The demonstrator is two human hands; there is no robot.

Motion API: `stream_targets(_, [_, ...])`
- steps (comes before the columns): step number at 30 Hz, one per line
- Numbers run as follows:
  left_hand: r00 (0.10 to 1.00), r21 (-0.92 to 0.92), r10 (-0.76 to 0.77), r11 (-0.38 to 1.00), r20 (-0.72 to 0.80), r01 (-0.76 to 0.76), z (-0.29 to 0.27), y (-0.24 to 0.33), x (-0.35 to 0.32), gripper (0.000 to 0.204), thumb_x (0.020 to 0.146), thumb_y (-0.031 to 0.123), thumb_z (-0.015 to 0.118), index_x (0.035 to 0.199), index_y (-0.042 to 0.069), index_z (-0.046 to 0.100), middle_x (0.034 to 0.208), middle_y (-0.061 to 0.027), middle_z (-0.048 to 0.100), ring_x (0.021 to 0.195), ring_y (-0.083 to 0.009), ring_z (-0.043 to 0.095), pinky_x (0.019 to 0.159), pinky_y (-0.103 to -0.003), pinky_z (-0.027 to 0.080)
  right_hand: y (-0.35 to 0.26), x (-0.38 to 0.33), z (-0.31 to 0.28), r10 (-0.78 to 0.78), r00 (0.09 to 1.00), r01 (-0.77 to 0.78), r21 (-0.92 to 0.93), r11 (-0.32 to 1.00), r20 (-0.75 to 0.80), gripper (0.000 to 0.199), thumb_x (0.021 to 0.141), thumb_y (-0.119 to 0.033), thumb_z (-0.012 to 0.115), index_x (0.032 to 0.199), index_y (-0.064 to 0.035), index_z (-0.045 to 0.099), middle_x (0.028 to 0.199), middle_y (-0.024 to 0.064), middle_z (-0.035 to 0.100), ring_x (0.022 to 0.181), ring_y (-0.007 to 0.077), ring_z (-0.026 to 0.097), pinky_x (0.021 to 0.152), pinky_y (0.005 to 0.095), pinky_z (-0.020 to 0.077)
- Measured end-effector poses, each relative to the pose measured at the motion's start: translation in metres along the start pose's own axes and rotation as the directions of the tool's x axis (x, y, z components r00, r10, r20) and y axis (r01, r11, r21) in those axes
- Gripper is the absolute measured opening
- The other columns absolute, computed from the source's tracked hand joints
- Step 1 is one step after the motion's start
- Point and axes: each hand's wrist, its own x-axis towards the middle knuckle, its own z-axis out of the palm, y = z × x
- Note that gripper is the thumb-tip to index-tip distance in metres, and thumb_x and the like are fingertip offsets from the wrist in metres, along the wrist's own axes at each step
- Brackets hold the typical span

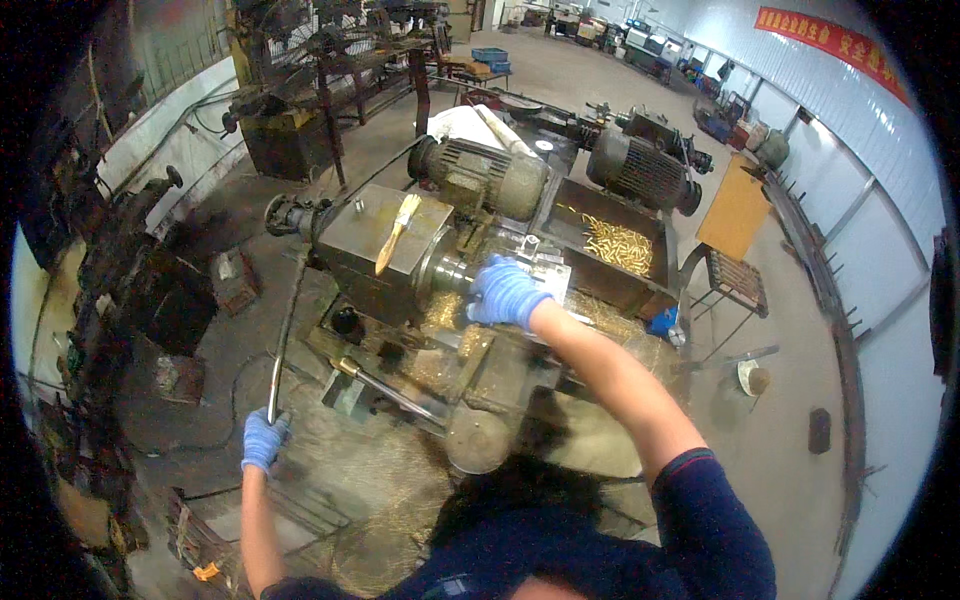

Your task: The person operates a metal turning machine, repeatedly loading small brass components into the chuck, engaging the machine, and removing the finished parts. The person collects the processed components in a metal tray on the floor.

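Around a lever [282, 350], the left grip [264, 441] is wrapped; beside the spindle [450, 275], the right grip [508, 292] curls, its hold unclear.

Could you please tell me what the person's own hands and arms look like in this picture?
The left hand and right hand wear light blue gloves with paler streaks, covering the fingers and ending around the wrists. The forearms are bare. The right sleeve is short and dark navy, with a thin reddish line near its edge.
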Motion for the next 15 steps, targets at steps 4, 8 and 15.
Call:
stream_targets(4, [0.998, 0.009, 0.021, 1.000, -0.065, -0.021, 0.003, -0.010, 0.002, 0.017, 0.076, 0.014, 0.066, 0.078, -0.002, 0.060, 0.056, -0.0055, 0.055, 0.047, -0.0139, 0.052, 0.046, -0.029, 0.042, 0.000, -0.003, 0.001, -0.051, 0.998, 0.051, -0.021, 0.999, -0.030, 0.041, 0.068, -0.044, 0.058, 0.089, -0.0106, 0.069, 0.091, 0.0132, 0.063, 0.102, 0.0319, 0.051, 0.087, 0.0428, 0.0405])
stream_targets(8, [0.993, 0.101, 0.035, 0.995, -0.114, -0.023, 0.004, 0.022, -0.011, 0.018, 0.076, 0.013, 0.065, 0.081, -0.003, 0.060, 0.059, -0.0072, 0.057, 0.048, -0.0146, 0.053, 0.048, -0.029, 0.043, 0.001, -0.008, -0.004, -0.074, 0.996, 0.073, -0.030, 0.997, -0.050, 0.043, 0.069, -0.045, 0.057, 0.092, -0.0106, 0.068, 0.092, 0.0122, 0.062, 0.100, 0.0307, 0.051, 0.086, 0.0417, 0.0409])
stream_targets(15, [0.992, 0.125, 0.003, 0.992, -0.128, 0.013, 0.002, 0.012, -0.007, 0.017, 0.075, 0.014, 0.066, 0.078, -0.002, 0.060, 0.056, -0.0065, 0.056, 0.047, -0.0145, 0.053, 0.047, -0.029, 0.043, 0.004, -0.010, 0.003, -0.112, 0.983, 0.102, -0.076, 0.992, -0.142, 0.044, 0.070, -0.045, 0.057, 0.097, -0.0115, 0.066, 0.101, 0.0093, 0.059, 0.100, 0.0299, 0.051, 0.085, 0.0428, 0.0409])
